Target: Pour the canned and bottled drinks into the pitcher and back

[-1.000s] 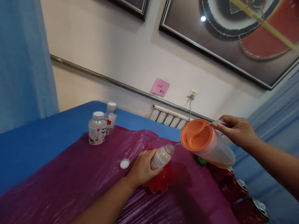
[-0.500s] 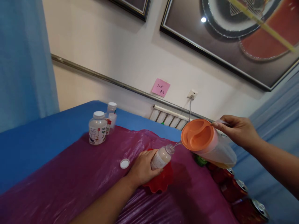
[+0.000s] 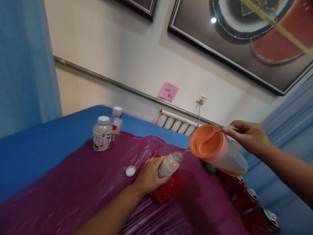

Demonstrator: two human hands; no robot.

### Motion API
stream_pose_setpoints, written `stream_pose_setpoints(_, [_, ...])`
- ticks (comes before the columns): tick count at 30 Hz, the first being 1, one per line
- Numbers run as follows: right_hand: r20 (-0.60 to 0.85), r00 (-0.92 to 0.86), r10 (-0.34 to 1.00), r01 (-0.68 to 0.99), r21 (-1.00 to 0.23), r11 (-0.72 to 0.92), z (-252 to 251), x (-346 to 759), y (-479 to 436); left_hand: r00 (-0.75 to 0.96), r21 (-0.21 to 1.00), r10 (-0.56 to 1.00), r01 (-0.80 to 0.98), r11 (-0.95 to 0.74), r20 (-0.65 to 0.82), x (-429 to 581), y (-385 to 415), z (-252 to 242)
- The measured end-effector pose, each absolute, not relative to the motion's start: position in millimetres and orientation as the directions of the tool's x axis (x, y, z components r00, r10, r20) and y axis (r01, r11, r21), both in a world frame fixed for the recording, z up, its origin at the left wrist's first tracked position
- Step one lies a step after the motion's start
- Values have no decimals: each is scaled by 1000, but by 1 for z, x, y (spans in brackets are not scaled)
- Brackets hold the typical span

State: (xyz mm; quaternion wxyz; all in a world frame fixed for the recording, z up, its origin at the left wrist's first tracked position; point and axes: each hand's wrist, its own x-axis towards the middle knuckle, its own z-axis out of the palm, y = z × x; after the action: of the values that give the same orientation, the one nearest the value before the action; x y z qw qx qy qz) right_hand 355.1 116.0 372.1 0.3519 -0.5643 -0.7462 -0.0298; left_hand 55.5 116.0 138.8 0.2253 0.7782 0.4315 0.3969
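On the far wall (image 3: pixel 97 42), a pink note (image 3: pixel 168 91) has dark handwriting: the top line starts with 32, and the line under it is too messy to read. On the left, the big jar (image 3: pixel 102 134) shows the sign 茶, with a blurry one below it. Words on the bottle (image 3: pixel 169 165) in the left hand (image 3: pixel 149 174) are too small to read.

Curtained indoor room, exact kind unclear
Blue curtains (image 3: pixel 26 65) are hung left and right; the far wall (image 3: pixel 110 55) is fitted with a radiator (image 3: pixel 177 122) and framed pictures (image 3: pixel 234 39).
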Motion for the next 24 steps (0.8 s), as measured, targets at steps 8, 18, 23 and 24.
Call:
stream_pose_setpoints(8, [540,-89,837,875,-360,325,374,358,116,320,698,862,506,-506,393,55,116,139])
stream_pose_setpoints(18, [541,-86,836,860,-384,337,376,354,113,322,703,856,490,-516,404,55,118,137])
stream_pose_setpoints(23, [541,-79,837,858,-390,333,377,351,111,325,705,854,484,-518,405,55,117,136])
stream_pose_setpoints(24, [541,-78,837,859,-390,332,377,351,111,327,705,853,482,-521,407,55,117,136])
